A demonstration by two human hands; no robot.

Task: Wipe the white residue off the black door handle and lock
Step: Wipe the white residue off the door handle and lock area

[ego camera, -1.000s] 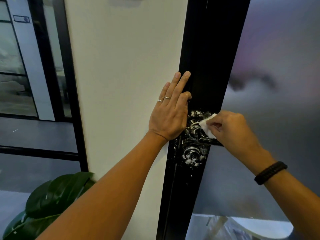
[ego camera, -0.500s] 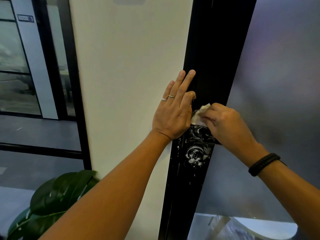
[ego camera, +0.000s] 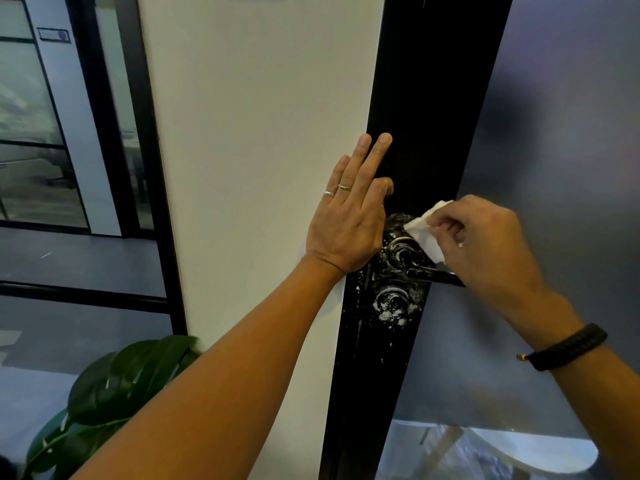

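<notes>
The black door handle [ego camera: 412,261] sits on the black door frame [ego camera: 433,98], smeared with white residue. Just below it is the round lock [ego camera: 393,301], with white clumps around its rim. My right hand [ego camera: 485,244] pinches a white tissue [ego camera: 427,233] and holds it against the top of the handle's base. My left hand [ego camera: 349,216] lies flat, fingers straight, across the edge of the white wall and the frame, just left of the handle. The handle's lever end is hidden behind my right hand.
A white wall panel [ego camera: 259,150] stands left of the frame, and frosted glass [ego camera: 561,133] fills the door to the right. A green leafy plant [ego camera: 114,386] sits low on the left. Black-framed glass partitions [ego camera: 41,133] are further left.
My right hand with the tissue swept up and left against my left hand, then back right and slightly down. Residue above the handle has thinned. My left hand stays put.
</notes>
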